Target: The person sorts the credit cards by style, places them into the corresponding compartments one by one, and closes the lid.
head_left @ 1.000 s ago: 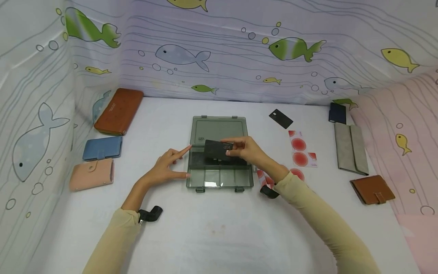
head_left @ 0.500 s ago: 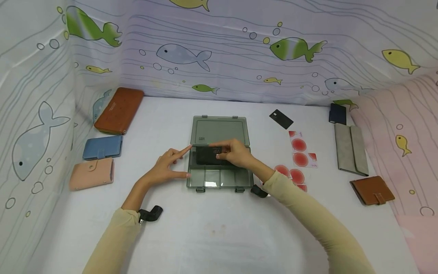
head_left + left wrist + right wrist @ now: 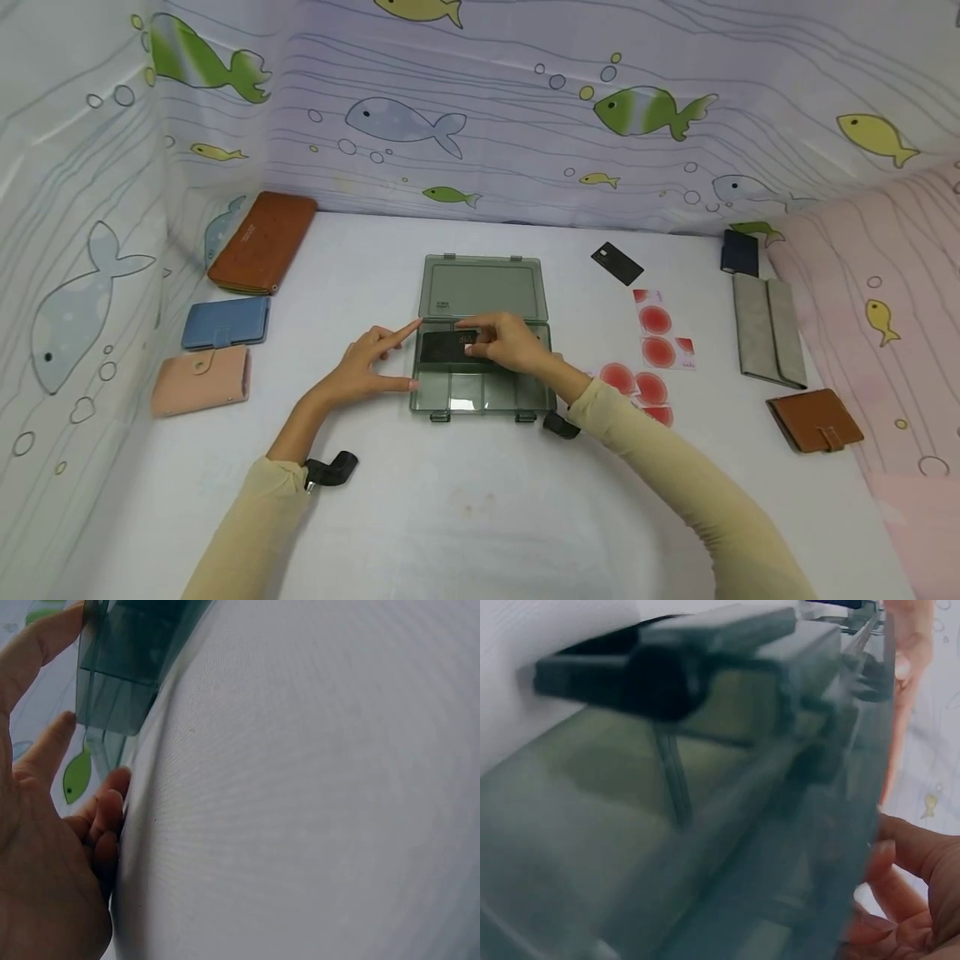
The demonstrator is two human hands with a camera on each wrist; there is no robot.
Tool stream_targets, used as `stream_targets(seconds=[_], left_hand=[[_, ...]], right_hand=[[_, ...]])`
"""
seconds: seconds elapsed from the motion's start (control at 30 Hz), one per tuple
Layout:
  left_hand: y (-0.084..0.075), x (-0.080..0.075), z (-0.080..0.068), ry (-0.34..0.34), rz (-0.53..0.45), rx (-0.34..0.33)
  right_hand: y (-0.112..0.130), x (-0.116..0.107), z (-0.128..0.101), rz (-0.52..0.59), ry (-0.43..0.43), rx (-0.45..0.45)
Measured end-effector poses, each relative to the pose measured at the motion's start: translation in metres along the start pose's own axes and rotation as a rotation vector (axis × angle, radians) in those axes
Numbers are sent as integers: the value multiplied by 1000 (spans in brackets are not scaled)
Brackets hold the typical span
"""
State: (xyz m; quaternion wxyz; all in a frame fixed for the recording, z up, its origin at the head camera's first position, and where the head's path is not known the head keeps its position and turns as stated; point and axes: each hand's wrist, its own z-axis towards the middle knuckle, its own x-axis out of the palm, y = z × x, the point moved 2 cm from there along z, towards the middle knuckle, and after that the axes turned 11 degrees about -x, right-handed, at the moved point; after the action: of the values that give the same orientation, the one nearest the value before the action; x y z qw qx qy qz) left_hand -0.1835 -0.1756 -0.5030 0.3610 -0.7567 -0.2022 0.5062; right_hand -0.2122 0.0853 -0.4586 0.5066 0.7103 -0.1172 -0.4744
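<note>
An open, smoky-green plastic box (image 3: pixel 480 287) lies mid-table, lid flat behind its tray. My right hand (image 3: pixel 501 343) pinches a black card (image 3: pixel 447 347) and holds it down in the tray's long rear compartment. My left hand (image 3: pixel 369 367) rests at the box's left edge, index finger and thumb straight against its side wall (image 3: pixel 120 675). In the right wrist view the box wall (image 3: pixel 705 825) fills the frame, blurred, with my fingertips (image 3: pixel 911 877) at the right edge.
Red-dotted cards (image 3: pixel 654 321) and another black card (image 3: pixel 617 262) lie right of the box. Wallets line both sides: brown (image 3: pixel 261 242), blue (image 3: pixel 225 322) and pink (image 3: pixel 198 380) at left; navy (image 3: pixel 738 252), grey (image 3: pixel 768 329) and brown (image 3: pixel 816 419) at right. Fish-print curtains wall the table.
My right hand has brought the black card down from above the box and leftward into the tray's rear compartment. The left hand has stayed at the box's left edge.
</note>
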Motion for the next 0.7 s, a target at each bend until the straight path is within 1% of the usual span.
stream_targets(seconds=[0.17,0.3,0.4,0.5,0.6,0.7], left_hand=[[-1,1,0,2,1,-5],[-1,1,0,-2,2,-2],[-1,1,0,-4,6,-2],[-1,2,0,-4,12,-8],[-1,2,0,-4,17,-13],[-2,2,0,-3,18,-14]], right_hand=[[2,-6,-4,34,9,67],[6,-15,-8,46,2,92],[7,-23,-12,59,-7,95],[4,-32,-16,65,-35,88],[-4,-45,-21,37,-77,56],[-17,-60,-26,16,-137,35]])
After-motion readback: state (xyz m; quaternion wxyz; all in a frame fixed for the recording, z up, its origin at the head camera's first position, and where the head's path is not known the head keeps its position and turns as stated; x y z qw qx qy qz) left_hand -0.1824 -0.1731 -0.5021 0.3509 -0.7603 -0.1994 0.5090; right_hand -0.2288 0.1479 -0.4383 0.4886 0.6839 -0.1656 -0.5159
